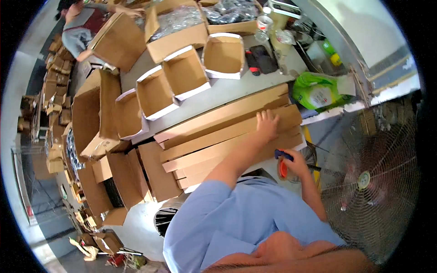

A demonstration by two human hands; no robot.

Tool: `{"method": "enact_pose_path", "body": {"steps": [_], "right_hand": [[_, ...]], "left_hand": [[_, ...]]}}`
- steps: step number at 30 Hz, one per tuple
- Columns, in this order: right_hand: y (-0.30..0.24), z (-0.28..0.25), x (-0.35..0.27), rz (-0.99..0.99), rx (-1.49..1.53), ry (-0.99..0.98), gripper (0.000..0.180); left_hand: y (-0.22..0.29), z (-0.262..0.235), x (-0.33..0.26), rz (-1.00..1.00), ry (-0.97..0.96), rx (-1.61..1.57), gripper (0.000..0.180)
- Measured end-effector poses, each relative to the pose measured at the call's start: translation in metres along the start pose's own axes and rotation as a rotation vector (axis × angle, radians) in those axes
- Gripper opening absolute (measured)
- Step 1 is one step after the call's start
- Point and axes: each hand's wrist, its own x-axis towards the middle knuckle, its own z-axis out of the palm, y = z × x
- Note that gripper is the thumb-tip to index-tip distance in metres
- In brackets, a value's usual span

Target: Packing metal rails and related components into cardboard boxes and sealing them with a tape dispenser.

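My left hand (267, 124) lies flat on a long cardboard carton (218, 139), fingers stretched over its top. More long brown cardboard strips (223, 115) lie beside it, side by side on the table. In my right hand (297, 164), near the right end of the cartons, is a tape dispenser (284, 155) with a dark blue handle and an orange-red wheel. The fingers are closed round its handle. Whether tape hangs from it I cannot tell.
Several open trays (184, 73) stand in a row beyond the strips, with boxes of clear plastic packs (177, 23) behind. Open cartons (93, 113) stand left. A green bag (318, 91), bottle (264, 25) and large fan (364, 179) are right. Another person (79, 32) handles a box far left.
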Motion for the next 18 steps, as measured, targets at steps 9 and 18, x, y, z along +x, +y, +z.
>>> {"method": "enact_pose_path", "body": {"steps": [9,18], "right_hand": [[-0.06,0.048,-0.001,-0.095,-0.288,-0.013,0.042],[-0.243,0.177,0.102,-0.431,-0.181,-0.098,0.033]], "left_hand": [[-0.121,-0.035,-0.138,0.09,0.069,-0.013,0.07],[-0.254,-0.04,-0.282,0.0,0.053,0.019,0.059]]}}
